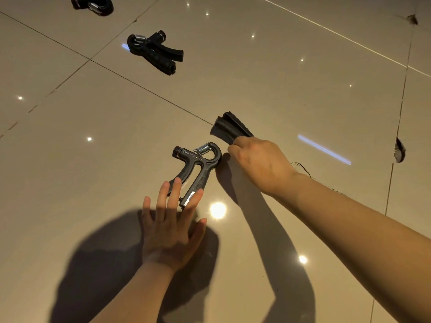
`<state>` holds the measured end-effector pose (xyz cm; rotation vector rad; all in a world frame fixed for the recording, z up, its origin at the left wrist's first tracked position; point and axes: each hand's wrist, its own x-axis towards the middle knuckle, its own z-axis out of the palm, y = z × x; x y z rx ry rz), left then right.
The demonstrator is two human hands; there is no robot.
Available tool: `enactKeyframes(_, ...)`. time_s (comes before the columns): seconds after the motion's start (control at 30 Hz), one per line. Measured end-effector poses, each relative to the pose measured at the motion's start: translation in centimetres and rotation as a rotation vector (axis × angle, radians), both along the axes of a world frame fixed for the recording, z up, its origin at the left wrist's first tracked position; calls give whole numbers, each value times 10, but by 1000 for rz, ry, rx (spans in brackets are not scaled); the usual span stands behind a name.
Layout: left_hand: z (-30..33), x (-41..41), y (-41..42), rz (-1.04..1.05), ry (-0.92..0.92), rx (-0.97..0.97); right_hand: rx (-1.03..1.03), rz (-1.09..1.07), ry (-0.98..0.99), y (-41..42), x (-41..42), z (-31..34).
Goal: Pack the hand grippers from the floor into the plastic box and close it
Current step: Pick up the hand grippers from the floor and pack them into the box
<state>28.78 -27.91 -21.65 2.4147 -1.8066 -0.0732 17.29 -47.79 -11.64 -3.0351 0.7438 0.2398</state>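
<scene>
A black hand gripper (198, 164) with a steel spring lies on the tiled floor at the centre. My left hand (172, 227) reaches over its handle ends with straight, spread fingers. My right hand (258, 164) grips another black hand gripper (227, 128) by its head; the two foam handles stick out up and left. A third black gripper (154, 51) lies farther off at upper left, and a fourth (93, 4) sits at the top left edge, partly cut off. No plastic box is in view.
Glossy beige floor tiles (303, 89) with dark grout lines reflect ceiling lights. A chipped spot (400, 151) marks a tile joint at the right, and a dark thread (303, 166) lies by my right wrist.
</scene>
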Motion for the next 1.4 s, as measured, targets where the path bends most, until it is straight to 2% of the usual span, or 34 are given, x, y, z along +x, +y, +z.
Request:
enactKeyframes(0.13,0,-1,-1,0,-9,2,7,-34,-108,-6,-14,12)
enactKeyframes(0.37,-5,-3,1,6,-26,-43,195,-192,-220,35,-80,28)
enactKeyframes(0.53,-9,-3,1,3,-50,-91,381,-340,-231,85,-129,26)
enactKeyframes(0.67,-11,-5,0,8,-54,-159,463,-446,-173,96,-160,8)
enactKeyframes(0.87,-8,-8,-2,30,-17,-150,629,-611,7,90,-164,-13)
enactKeyframes(1.03,-11,-7,-1,21,-32,-173,504,-745,-134,75,-134,-3)
enactKeyframes(1.17,-13,-7,0,18,-52,-201,486,-947,-48,55,-94,-15)
enactKeyframes(1.3,-17,-6,0,5,-89,-225,343,-886,120,47,-64,-28)
enactKeyframes(1.4,-18,-4,-1,-5,-94,-229,380,-858,26,49,-62,-31)
